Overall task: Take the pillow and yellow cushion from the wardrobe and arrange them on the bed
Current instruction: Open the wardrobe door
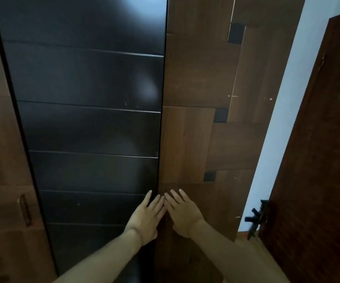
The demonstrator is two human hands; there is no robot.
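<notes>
A tall wardrobe fills the head view. Its glossy black door panel (87,123) with horizontal grooves meets a brown wooden door panel (197,144) at a vertical seam. My left hand (147,216) lies flat on the black panel beside the seam, fingers spread. My right hand (183,213) lies flat on the brown panel just right of the seam, fingers apart. The fingertips of both hands nearly touch at the seam. Both doors look closed. No pillow or yellow cushion is visible.
Another brown wardrobe door with a metal handle (25,210) stands at the left. A white wall strip (283,123) and an open dark brown room door (320,160) with a black latch (256,218) are at the right.
</notes>
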